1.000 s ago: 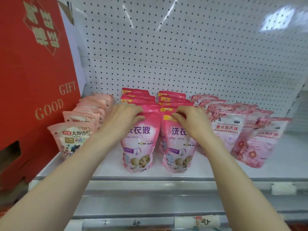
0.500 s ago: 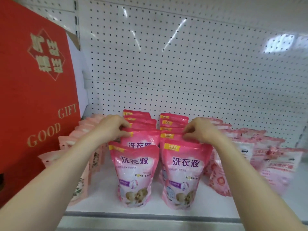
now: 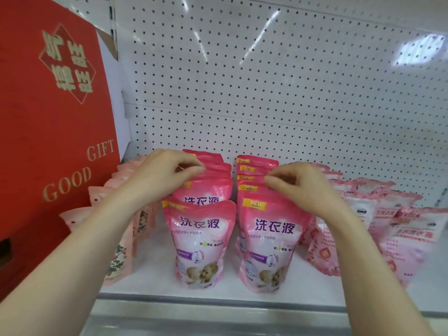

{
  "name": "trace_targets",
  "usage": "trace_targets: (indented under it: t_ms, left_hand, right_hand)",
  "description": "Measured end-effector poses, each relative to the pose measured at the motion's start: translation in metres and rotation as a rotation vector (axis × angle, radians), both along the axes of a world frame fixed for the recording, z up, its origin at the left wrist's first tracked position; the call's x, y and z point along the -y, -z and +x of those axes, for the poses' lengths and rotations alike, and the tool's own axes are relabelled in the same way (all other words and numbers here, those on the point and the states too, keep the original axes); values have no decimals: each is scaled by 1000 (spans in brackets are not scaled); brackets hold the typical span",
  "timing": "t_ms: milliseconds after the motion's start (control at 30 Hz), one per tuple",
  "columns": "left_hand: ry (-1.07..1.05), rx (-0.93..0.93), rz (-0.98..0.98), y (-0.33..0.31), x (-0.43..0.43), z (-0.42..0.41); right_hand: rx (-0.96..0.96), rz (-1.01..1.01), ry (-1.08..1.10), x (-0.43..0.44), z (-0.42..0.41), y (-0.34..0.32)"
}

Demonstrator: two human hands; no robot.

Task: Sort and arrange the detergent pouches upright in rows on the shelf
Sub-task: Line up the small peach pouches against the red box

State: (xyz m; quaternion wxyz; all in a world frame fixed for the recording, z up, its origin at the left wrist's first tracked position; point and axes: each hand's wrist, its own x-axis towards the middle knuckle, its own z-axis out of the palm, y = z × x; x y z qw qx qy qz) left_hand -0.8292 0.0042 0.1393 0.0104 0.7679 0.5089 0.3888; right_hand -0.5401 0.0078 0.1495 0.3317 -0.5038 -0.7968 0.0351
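Observation:
Two rows of bright pink detergent pouches stand upright on the white shelf. The left row's front pouch and the right row's front pouch face me. My left hand reaches over the left row, fingertips pinching the top edge of a pouch further back. My right hand hovers over the right row, its fingertips on the top of a pouch behind the front one. A pale pink row stands to the left, and lighter pink pouches lean at the right.
A tall red gift box with gold lettering stands against the shelf's left end. White pegboard forms the back wall. The shelf's grey front rail runs below the pouches. More leaning pouches fill the far right.
Both hands have moved from the front pouches' tops back along the rows to pouches behind them. The view has tilted up and come closer to the shelf.

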Motion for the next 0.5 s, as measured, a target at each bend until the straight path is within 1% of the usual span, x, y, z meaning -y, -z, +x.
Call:
trace_targets:
  t_ms: [33,100,133,167,233,300,400,500]
  left_hand:
    - [42,-41,-7,2,7,8]
    - [67,-218,-16,10,16,24]
    - [40,-297,11,15,18,31]
    - [-5,-338,45,17,19,36]
    - [-92,-363,87,21,20,43]
    - [-128,-397,122,23,20,49]
    - [-81,-347,111,29,14,50]
    - [13,-269,4,29,0,43]
  right_hand:
    - [63,5,4,8,-5,8]
    - [195,79,78,14,-17,28]
    - [220,137,136,14,-22,37]
    - [208,191,181,12,-27,44]
    - [149,250,234,9,-31,53]
    - [112,278,249,7,-33,55]
    - [129,313,242,8,-35,57]
    - [135,311,223,10,-34,57]
